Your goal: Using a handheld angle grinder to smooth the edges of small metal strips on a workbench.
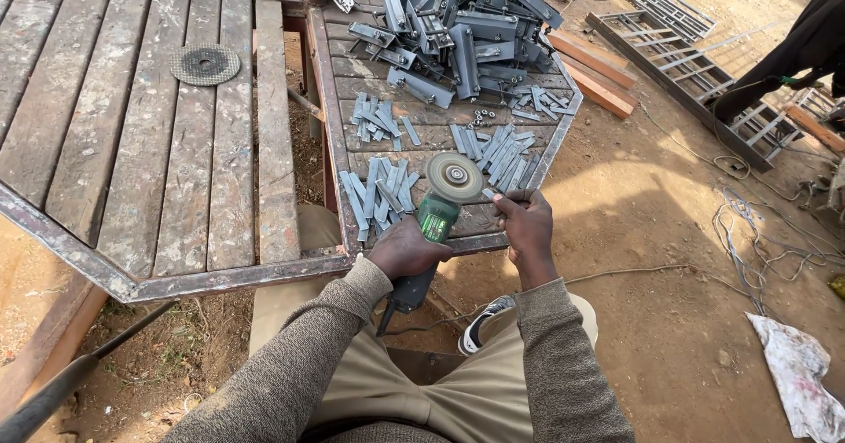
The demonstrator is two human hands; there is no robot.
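Grinder, green-bodied with a dark handle, sits in the left hand, whose fingers are wrapped tight around the body just behind the head. Its disc faces up, ahead of that hand and above the table's near edge. The right hand is just to the right of the disc, fingers pinched together on a small metal strip whose end lies close beside the disc's rim; whether the two touch I cannot tell.

Ahead of both hands, loose flat strips lie in fans on the wooden slats, and farther ahead is a heap of grey brackets. Bare slats show between the strip piles, narrow lanes only. To the far left of the left hand a second, wider table top is mostly bare, with a spare disc lying flat on it. A gap of dirt separates the two tops.

Right of the right hand the table's angled steel edge drops off to open dirt ground, with cables trailing across it well apart from the hand, and a white rag lower right. Below the hands, the grinder's cord hangs toward the knees.
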